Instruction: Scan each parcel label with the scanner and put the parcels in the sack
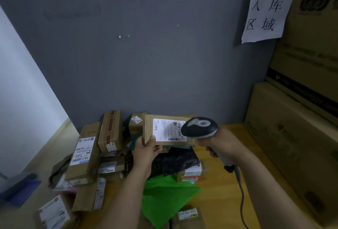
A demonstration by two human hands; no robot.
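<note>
Cardboard parcel (pixel 149 128): flat, brown, with a white printed label (pixel 167 130) and its barcodes facing me. My left hand (pixel 146 151) pinches the lower left corner, thumb on the label side, fingers curled behind. My right hand (pixel 221 142) is wrapped round the handle of the grey-and-black scanner (pixel 200 127). The scanner head sits just right of my left fingers and covers the label's right edge. Its cable (pixel 241 192) hangs below my right wrist. Below my left fingers lies a black poly bag (pixel 177 161), with a green plastic bag (pixel 164 197) nearer me. Left of them, labelled boxes (pixel 84 152) are heaped on the wooden table (pixel 219 183). Stacked cartons (pixel 292 137) stand right of my right fingers.
</note>
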